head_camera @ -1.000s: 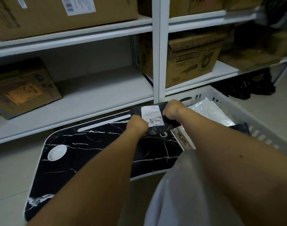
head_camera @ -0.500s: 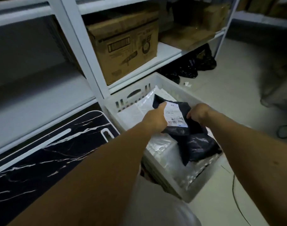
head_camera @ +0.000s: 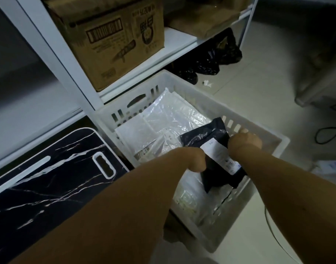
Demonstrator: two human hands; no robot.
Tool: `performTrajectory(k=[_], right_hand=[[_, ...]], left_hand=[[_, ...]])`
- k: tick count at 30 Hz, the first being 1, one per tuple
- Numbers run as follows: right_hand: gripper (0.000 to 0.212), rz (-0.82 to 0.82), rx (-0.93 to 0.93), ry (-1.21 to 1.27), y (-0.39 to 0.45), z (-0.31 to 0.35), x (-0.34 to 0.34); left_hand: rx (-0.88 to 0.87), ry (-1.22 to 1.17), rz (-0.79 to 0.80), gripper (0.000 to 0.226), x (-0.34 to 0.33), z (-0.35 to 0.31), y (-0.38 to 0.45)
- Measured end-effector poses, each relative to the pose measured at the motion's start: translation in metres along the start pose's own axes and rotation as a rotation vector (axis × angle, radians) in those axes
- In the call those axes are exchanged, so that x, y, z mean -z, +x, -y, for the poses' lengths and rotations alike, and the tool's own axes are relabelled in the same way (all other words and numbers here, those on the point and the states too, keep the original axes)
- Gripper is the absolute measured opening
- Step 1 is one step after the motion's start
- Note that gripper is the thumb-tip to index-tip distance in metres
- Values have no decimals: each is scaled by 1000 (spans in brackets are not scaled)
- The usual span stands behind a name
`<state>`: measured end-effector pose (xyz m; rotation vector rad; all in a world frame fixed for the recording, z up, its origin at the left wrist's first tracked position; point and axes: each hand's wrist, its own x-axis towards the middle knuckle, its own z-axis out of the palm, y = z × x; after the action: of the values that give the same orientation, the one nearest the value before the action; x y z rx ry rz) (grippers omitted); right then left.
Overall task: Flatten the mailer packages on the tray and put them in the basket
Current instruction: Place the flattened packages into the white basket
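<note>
Lowering the black mailer [head_camera: 207, 138] into the basket [head_camera: 216, 103], both hands keep a closed grip on its edges. Best laid flat between left hand [head_camera: 194, 159] and right hand [head_camera: 243, 141], then released

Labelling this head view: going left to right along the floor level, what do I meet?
Black marble tray → left hand → black mailer → right hand → basket's right rim.

Dim white shelving [head_camera: 54, 54] over pale tiled floor [head_camera: 268, 96]
</note>
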<state>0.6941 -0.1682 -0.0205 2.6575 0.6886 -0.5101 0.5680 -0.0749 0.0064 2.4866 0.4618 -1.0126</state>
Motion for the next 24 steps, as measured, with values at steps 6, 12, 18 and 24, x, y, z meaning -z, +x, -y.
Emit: performTrajectory(k=[6, 12, 18, 24], right_hand=[[84, 245, 8, 339, -6, 49, -30], [102, 327, -25, 262, -6, 74, -77], [90, 285, -70, 383, -2, 88, -101], [94, 268, -73, 360, 4, 91, -111]], left_hand=[[46, 74, -79, 73, -9, 14, 10], [47, 249, 31, 75, -29, 20, 21], [25, 302, 27, 67, -45, 47, 27], [14, 255, 41, 66, -51, 54, 29]])
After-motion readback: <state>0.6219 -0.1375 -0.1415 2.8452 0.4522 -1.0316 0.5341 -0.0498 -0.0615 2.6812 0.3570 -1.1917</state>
